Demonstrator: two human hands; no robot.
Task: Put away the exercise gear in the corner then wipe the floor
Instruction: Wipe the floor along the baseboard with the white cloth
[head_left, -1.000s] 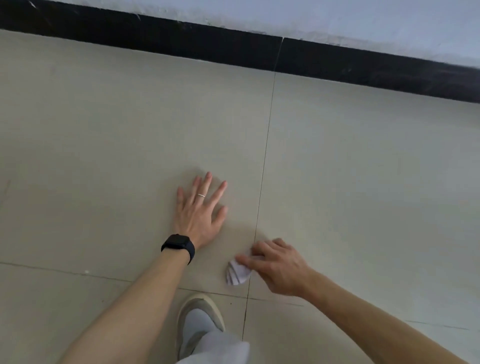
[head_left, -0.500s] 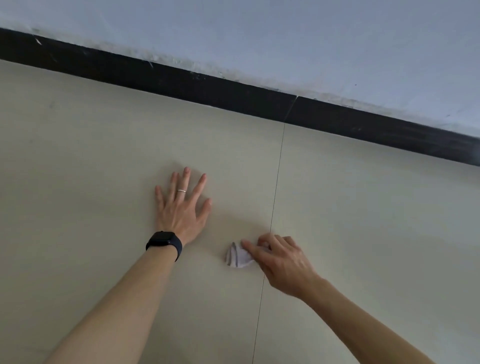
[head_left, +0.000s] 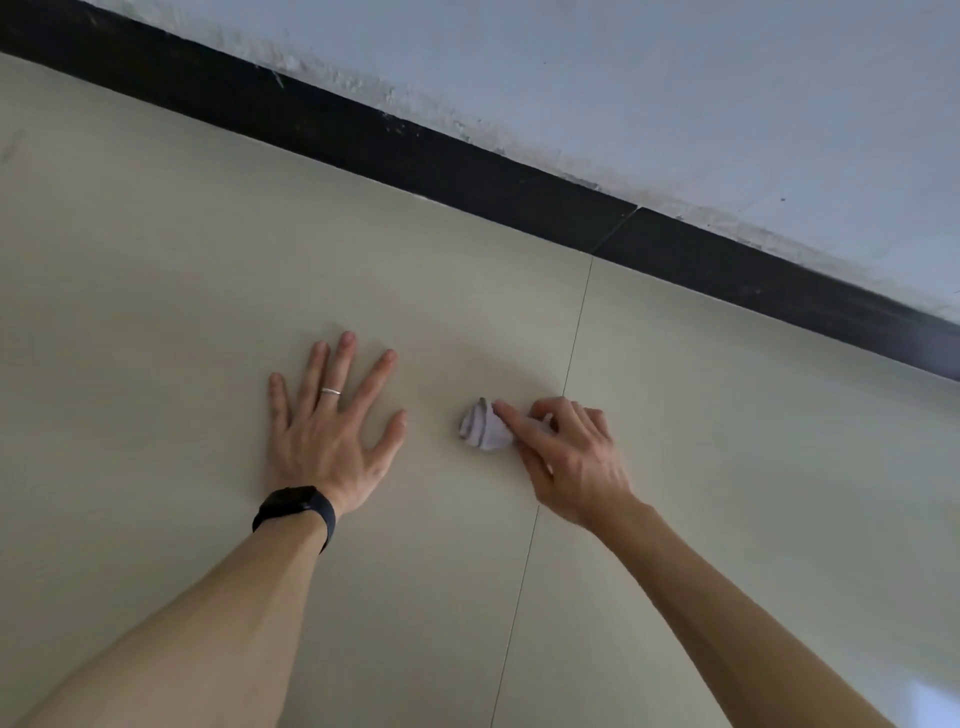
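Floor (head_left: 156, 291) tiles, pale beige, fill most of my view, and a small crumpled white cloth (head_left: 480, 427) lies on them just left of a thin grout line (head_left: 571, 353). My right hand (head_left: 569, 457) has its grip closed on the cloth: the forefinger lies pressed across the top of it, the other fingers are curled in behind, and the wad is pinned to the floor under them. My left hand (head_left: 324, 431) is near it on the left but apart from it, laid flat on the same tile with its grip fully spread and nothing in it. I see a ring (head_left: 330, 391) on one finger and a black watch (head_left: 296, 506) at the wrist. Beyond both hands a black skirting strip (head_left: 467, 171) runs slantwise along the foot of a white wall (head_left: 675, 78).
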